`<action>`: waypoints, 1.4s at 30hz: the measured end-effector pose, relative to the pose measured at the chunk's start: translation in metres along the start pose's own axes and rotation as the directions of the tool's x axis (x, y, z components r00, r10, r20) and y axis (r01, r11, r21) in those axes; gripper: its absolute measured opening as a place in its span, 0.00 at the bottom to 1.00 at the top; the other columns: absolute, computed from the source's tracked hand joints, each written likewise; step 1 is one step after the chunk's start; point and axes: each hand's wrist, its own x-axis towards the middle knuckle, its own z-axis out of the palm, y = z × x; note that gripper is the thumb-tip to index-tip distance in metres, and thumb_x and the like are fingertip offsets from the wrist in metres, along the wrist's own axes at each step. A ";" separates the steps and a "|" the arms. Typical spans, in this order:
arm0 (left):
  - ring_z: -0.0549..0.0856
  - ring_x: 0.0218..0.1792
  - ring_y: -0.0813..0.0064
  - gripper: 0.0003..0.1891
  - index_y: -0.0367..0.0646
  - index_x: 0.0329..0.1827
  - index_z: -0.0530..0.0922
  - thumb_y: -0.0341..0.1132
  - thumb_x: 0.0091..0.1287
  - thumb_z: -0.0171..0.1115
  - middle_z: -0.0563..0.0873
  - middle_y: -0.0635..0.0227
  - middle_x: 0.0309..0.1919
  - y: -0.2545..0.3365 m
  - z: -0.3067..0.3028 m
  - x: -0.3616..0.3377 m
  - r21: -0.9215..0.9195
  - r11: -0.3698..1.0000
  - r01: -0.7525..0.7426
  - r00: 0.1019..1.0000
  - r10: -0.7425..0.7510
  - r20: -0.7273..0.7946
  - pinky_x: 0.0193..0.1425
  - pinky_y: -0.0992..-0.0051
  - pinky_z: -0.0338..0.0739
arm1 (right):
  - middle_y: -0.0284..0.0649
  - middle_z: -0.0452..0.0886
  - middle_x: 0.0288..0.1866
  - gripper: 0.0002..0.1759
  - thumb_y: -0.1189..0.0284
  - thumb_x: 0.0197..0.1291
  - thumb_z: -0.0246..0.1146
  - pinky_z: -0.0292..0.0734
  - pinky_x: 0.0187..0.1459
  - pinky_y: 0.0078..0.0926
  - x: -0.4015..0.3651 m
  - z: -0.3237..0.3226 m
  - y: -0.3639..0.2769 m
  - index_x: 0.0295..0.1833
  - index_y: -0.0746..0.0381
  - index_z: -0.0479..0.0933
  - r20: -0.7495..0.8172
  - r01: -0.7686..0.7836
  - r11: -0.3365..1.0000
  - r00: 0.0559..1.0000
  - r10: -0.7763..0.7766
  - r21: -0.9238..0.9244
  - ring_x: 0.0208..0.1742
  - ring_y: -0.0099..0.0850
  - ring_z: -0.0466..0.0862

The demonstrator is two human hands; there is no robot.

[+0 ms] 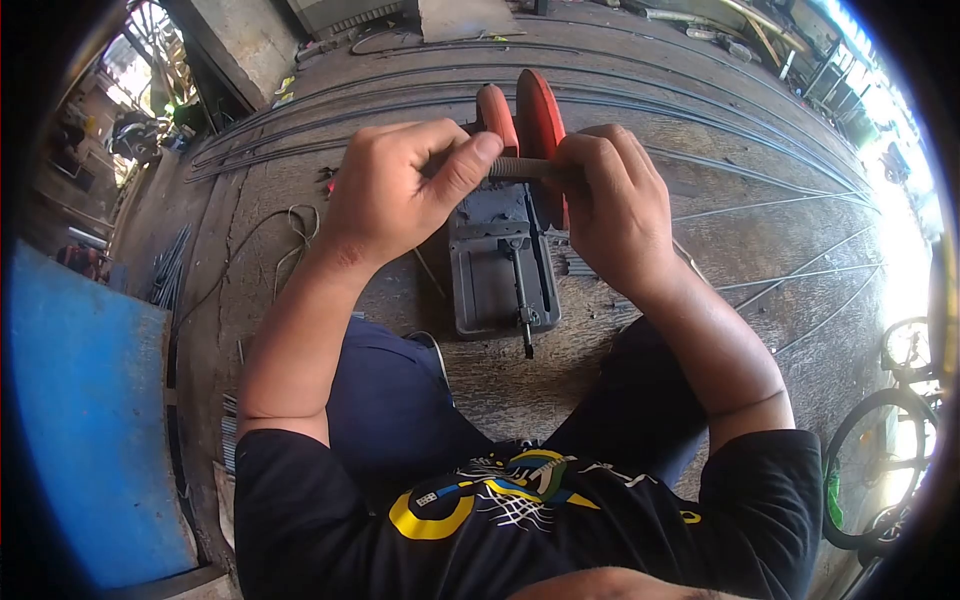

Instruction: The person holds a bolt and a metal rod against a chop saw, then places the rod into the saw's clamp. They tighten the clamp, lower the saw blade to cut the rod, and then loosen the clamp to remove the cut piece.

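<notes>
My left hand (405, 185) is closed around the left end of a thick metal rod (520, 168) that looks threaded, its thumb lying along the top. Around the right end of the same rod curl the fingers of my right hand (622, 200). The rod spans level between both hands. Below and behind it stands a chop saw with a dark metal base (485, 285), a clamp screw (521, 275) pointing toward me and a red blade guard (541, 115). A second, paler red cover (497, 115) rises left of the guard. Both hands partly hide the saw.
Long thin metal bars (400, 95) lie across the floor beyond the saw, and short cut pieces (578, 264) sit at its right. A cable (235, 255) loops on the left near a blue panel (90, 410). A bicycle wheel (875, 465) stands far right.
</notes>
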 end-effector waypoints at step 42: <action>0.71 0.20 0.88 0.23 0.41 0.27 0.78 0.52 0.71 0.54 0.74 0.78 0.18 -0.023 0.034 0.005 -0.432 0.813 0.390 0.914 -0.400 0.072 0.24 0.83 0.65 | 0.36 0.77 0.36 0.15 0.79 0.52 0.61 0.76 0.37 0.35 -0.004 0.006 0.003 0.47 0.57 0.76 0.091 -0.034 0.991 0.995 0.046 -0.130 0.37 0.37 0.80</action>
